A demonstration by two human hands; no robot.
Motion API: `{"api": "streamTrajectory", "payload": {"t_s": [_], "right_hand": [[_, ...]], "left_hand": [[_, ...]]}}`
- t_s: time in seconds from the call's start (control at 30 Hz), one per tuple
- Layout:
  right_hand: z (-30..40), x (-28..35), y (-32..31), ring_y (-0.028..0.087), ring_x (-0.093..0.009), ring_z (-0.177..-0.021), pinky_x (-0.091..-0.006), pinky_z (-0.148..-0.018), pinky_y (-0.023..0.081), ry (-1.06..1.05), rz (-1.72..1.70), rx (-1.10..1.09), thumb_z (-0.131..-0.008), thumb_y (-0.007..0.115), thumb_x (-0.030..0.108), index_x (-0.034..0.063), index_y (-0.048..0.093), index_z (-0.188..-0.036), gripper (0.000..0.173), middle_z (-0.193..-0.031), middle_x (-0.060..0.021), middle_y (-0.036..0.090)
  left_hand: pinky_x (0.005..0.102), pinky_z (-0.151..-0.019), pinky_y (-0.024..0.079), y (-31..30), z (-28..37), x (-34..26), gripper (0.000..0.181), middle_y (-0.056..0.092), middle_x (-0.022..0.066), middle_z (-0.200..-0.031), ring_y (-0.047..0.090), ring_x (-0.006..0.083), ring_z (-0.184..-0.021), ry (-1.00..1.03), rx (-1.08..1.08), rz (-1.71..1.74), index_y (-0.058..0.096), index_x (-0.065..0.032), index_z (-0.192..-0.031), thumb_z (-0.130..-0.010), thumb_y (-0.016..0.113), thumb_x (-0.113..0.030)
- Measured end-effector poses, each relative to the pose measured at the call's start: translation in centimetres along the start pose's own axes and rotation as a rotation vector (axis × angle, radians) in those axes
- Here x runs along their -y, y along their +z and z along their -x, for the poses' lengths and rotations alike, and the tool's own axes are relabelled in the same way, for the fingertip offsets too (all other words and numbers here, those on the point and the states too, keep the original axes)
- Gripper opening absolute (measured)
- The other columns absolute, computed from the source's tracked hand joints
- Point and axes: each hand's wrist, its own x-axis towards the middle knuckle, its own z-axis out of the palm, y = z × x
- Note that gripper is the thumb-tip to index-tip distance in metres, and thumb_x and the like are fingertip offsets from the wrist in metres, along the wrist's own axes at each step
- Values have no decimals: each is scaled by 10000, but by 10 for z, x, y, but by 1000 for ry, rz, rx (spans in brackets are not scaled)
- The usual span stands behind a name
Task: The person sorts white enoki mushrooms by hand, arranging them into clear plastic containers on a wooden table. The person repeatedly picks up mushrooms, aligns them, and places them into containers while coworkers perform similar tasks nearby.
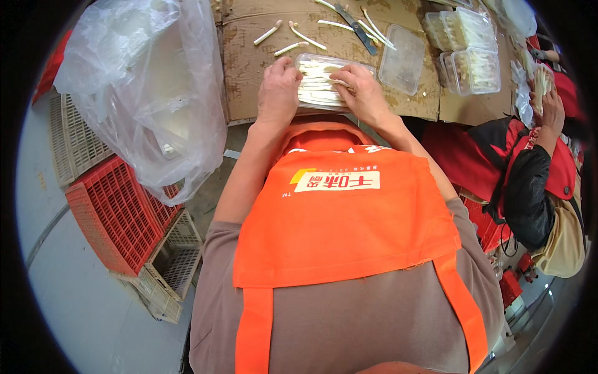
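A clear plastic container (327, 108) lies at the table edge before me, filled with long white vegetable stems (319, 84) laid side by side. My left hand (280, 89) is at its left end, fingers bent over the rim and touching the stem ends. My right hand (363, 91) reaches over its right part, with thumb and fingers on the stems; whether they pinch one is unclear. Beyond the container lie several loose stems (308, 37) with pinkish tips. A dark-bladed knife (357, 30) rests among other stems, and a clear plastic lid (402, 60) lies to the right.
Filled clear containers (483, 70) stand stacked at the right on the cardboard-covered table (275, 105). A large translucent plastic bag (154, 84) hangs at the left, above red and white crates (117, 210). A co-worker's hand (551, 112) holds stems at the far right.
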Motion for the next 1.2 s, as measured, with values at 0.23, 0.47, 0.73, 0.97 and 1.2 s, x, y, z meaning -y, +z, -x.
{"api": "streamTrajectory", "payload": {"t_s": [0.23, 0.47, 0.73, 0.97, 1.2], "right_hand": [[-14, 18, 7, 545, -290, -956, -379, -816, 453, -45, -57, -101, -804, 641, 121, 61, 637, -971, 177, -978, -100, 593], [-30, 38, 4, 567, -251, -810, -342, -702, 458, 242, -345, 86, -825, 623, 138, 18, 641, -905, 146, -819, -97, 621], [-32, 59, -17, 565, -227, -691, -327, -607, 451, 151, -201, -30, -798, 636, 125, 2, 605, -824, 129, -749, -93, 606], [-29, 48, -17, 495, -116, -578, -269, -540, 418, 340, -379, -5, -811, 650, 138, -15, 610, -845, 162, -687, -53, 586], [-33, 46, -14, 489, -80, -570, -254, -530, 413, 329, -429, 31, -829, 633, 140, -20, 614, -902, 177, -664, -23, 577]], "left_hand": [[320, -663, 485, -30, -16, -25, 111, 618, 124, -755, 610, 252, -699, -256, 29, 199, 612, 4, -867, -786, 614, -72], [204, -629, 459, -52, -25, -19, 145, 622, 16, -765, 553, 62, -690, -628, 0, 760, 633, -7, -933, -856, 625, -129], [196, -632, 483, -44, -29, -26, 229, 641, 45, -775, 584, 69, -685, -496, 20, 875, 590, 18, -997, -792, 678, -29], [198, -579, 469, -44, -41, -20, 200, 621, 38, -752, 558, 58, -640, -611, 39, 1021, 630, 33, -991, -889, 584, -134], [193, -523, 458, -24, -36, -32, 154, 612, 43, -780, 547, 59, -608, -455, -52, 885, 553, 19, -1007, -901, 556, -92]]}}
